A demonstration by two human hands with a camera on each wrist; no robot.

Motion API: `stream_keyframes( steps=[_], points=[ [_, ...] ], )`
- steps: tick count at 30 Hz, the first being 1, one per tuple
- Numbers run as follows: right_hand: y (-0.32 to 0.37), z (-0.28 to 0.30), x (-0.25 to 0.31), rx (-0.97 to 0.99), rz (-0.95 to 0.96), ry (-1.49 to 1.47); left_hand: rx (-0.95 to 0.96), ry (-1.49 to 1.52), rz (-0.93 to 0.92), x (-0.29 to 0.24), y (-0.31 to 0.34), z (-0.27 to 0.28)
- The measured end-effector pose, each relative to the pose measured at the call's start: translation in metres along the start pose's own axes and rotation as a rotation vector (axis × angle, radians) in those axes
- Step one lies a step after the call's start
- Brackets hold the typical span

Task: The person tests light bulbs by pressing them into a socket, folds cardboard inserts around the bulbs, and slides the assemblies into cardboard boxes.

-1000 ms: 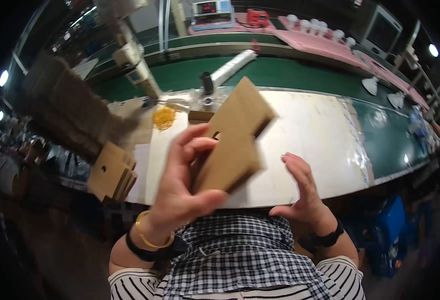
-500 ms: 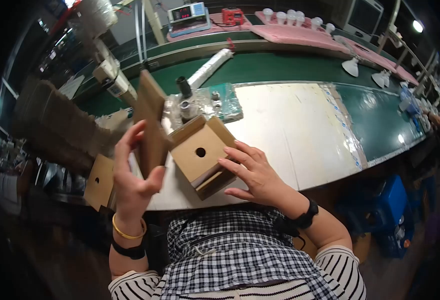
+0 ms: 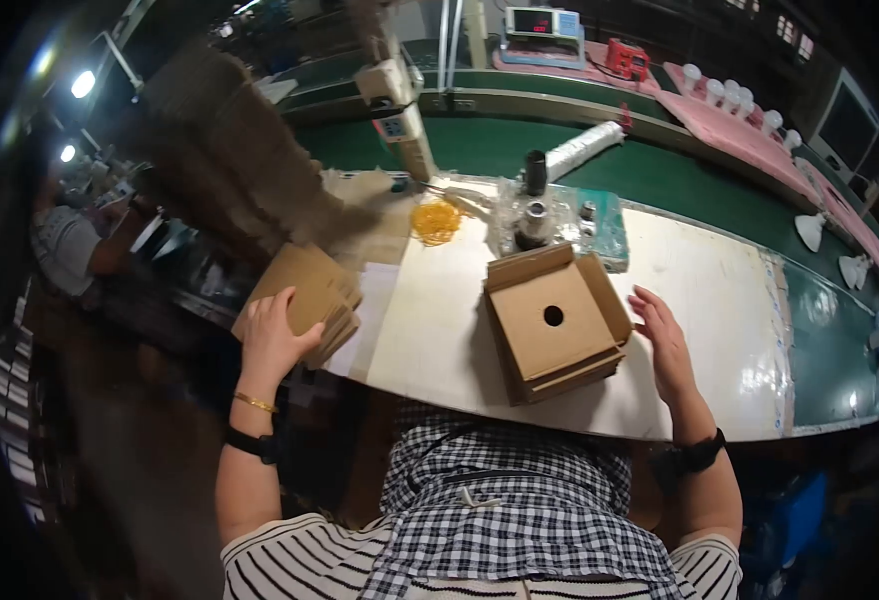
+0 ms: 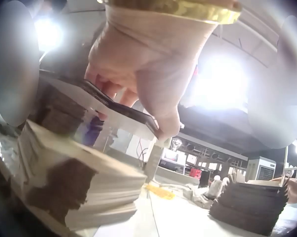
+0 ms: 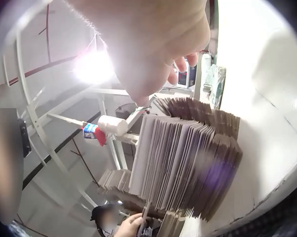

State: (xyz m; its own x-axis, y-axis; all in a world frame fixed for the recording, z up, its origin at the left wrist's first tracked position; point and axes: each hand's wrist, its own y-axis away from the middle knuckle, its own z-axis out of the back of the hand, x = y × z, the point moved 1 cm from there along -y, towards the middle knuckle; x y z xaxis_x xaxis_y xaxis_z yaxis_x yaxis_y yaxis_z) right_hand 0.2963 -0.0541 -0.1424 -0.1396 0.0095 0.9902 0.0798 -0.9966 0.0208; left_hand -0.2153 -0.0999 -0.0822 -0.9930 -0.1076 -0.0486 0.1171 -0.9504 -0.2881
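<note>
At the left pile, my left hand grips a flat brown cardboard piece between thumb and fingers. The left wrist view shows this piece edge-on, held over a pile of cardboard. On the white board in front of me stands a stack of cardboard pieces, its top one with a round hole and raised flaps. My right hand is just right of this stack, fingers extended and holding nothing. Seen from the right wrist, the stack is many thin layers.
Behind the stack lies a clear plastic-wrapped packet beside a dark upright cylinder. Yellow rubber bands sit on the board's left part. A white roll lies farther back. Tall brown stacks rise at the left; another person is beyond.
My left hand has carried a cardboard piece from mid-board to the left pile. My right hand came onto the central stack, then moved off to its right. The head view has swung left.
</note>
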Motion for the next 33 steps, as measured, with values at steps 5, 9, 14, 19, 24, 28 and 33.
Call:
stream_keyframes(
  steps=[5,9,14,19,24,28,33],
  points=[
    [-0.014,-0.006,-0.002,0.184,-0.189,-0.386,-0.026,-0.135,-0.059,-0.029,0.007,0.006],
    [-0.016,-0.025,0.018,0.252,-0.204,-0.405,0.196,0.944,-0.113,-0.115,0.013,-0.016],
    [0.000,-0.034,0.025,0.274,-0.186,-0.308,0.542,1.627,0.108,-0.212,0.008,-0.074],
    [0.011,-0.040,0.020,0.156,-0.333,-0.417,0.578,1.589,0.012,-0.211,-0.005,-0.096],
    [0.017,-0.078,0.028,0.254,-0.263,-0.350,0.653,1.587,-0.031,-0.194,-0.020,-0.077],
    [0.006,-0.087,0.027,0.312,-0.203,-0.358,0.720,1.636,-0.015,-0.178,-0.028,-0.080],
    [-0.010,-0.088,0.032,0.397,-0.159,-0.302,0.729,1.657,0.029,-0.161,-0.033,-0.089]
  ],
)
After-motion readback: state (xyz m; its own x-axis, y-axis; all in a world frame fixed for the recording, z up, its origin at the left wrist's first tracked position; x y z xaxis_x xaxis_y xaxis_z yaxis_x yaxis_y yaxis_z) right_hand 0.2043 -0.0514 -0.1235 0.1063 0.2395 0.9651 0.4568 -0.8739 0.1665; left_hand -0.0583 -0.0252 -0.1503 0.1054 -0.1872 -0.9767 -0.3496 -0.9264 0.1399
